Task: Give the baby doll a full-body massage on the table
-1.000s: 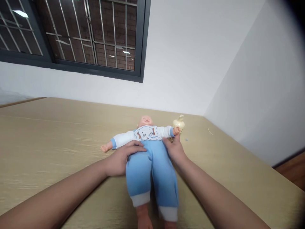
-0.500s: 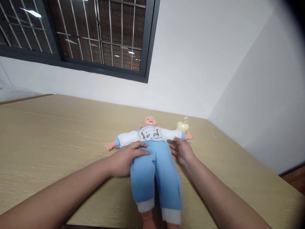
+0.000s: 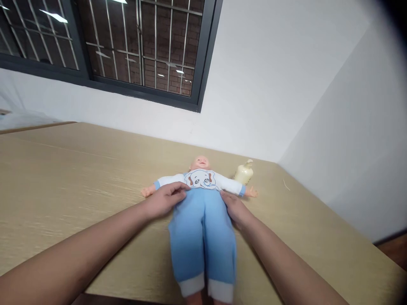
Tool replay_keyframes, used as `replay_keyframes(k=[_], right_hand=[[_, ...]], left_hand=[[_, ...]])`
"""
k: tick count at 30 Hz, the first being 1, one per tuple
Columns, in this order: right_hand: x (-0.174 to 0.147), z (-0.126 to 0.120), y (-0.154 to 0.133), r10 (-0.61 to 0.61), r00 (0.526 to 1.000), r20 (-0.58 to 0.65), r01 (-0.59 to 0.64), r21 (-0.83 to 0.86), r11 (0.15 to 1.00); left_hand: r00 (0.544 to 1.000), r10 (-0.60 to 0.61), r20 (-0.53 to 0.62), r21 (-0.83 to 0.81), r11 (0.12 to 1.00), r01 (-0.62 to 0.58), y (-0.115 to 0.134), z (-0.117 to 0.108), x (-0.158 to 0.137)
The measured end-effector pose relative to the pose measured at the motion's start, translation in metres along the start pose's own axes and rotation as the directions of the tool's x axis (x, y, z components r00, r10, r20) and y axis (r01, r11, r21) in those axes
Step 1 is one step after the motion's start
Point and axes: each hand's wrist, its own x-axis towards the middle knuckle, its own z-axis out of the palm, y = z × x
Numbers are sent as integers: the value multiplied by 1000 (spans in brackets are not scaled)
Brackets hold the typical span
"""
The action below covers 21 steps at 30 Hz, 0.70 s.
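A baby doll (image 3: 201, 162) lies on its back with its arms spread and its feet toward me. It wears a white top (image 3: 201, 179) with an elephant face on the chest, and blue trousers (image 3: 190, 228) with white cuffs. At the left side of the waist, the fingers and thumb of my left hand (image 3: 165, 199) close on the trousers. On the opposite side my right hand (image 3: 235, 207) grips the waistband, its thumb on top and most fingers hidden. Just beyond the doll's arm on the right stands a cream-coloured bottle (image 3: 244, 173).
The doll rests on a wide wooden table (image 3: 79, 178) against a white wall (image 3: 260, 84). A thin pale strip (image 3: 286, 184) lies near the right edge. A barred window (image 3: 143, 46) is set in the wall behind.
Both hands have moved up to the waistband, the right one coming in from beside the doll's arm. The trousers have shifted slightly, and the doll's arm on the right sits a little lower.
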Motion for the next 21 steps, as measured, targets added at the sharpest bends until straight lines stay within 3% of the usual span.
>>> replay_keyframes(k=[4,6,9,13,17,19,21], right_hand=[[-3,2,-4,-105,993,56,118,-368,922],[-8,3,-8,-186,981,59,189,-517,835],[-19,9,-12,-271,960,72,247,-676,694],[-34,17,-11,-185,954,237,299,-796,526],[-45,23,-18,-114,948,296,316,-847,429],[-51,27,-26,-145,923,357,385,-843,376],[-59,32,-35,-182,862,473,507,-809,298]], left_hand=[[970,-114,-216,262,950,170,-2,-1,1],[959,-137,-248,389,893,228,-2,-3,2],[967,-115,-226,532,817,221,-4,-2,2],[967,-123,-221,561,795,230,-12,5,2],[956,-165,-244,552,786,277,-21,8,3],[944,-176,-279,569,762,310,-22,9,4],[937,-154,-313,587,745,318,-22,9,4]])
